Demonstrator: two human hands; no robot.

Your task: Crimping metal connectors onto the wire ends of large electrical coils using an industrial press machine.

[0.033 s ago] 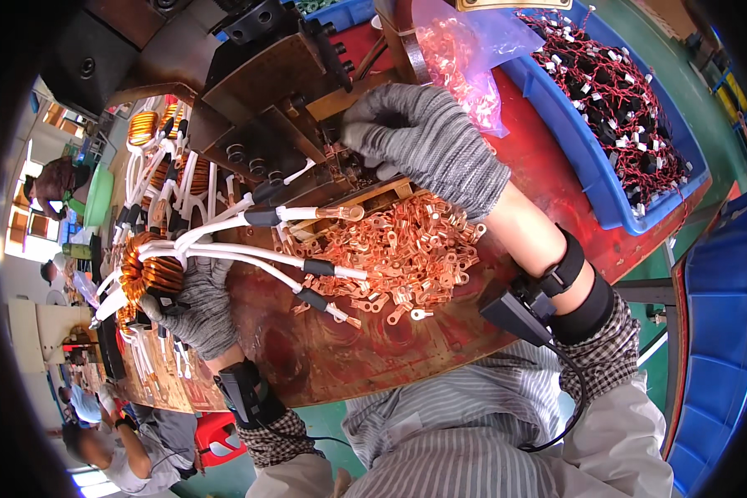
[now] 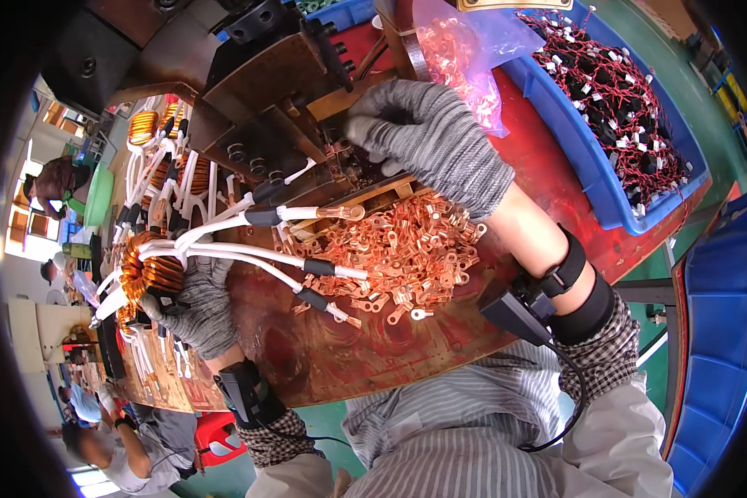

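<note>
Against the left hand [image 2: 203, 311] sat a copper-wound coil [image 2: 158, 270], pinched between thumb and palm, its white leads [image 2: 224, 248] reaching out to the right of that grip. Farther up and to the right, the right hand [image 2: 436, 137] was curled beside the metal press [image 2: 274, 70]; whether it held anything could not be told. One lead appeared to end in a copper lug [image 2: 344, 212], while two lower ones showed no clear lug, so the coil looked only partly fitted.

Between the hands, a heap of loose lugs [image 2: 415, 249] lay around the lead ends and crowded the space below the press. Beyond the held coil clustered other coils [image 2: 144, 129]. Past the right hand were a plastic bag [image 2: 506, 37] of copper pieces and a blue crate [image 2: 618, 214] of red-wired parts.
</note>
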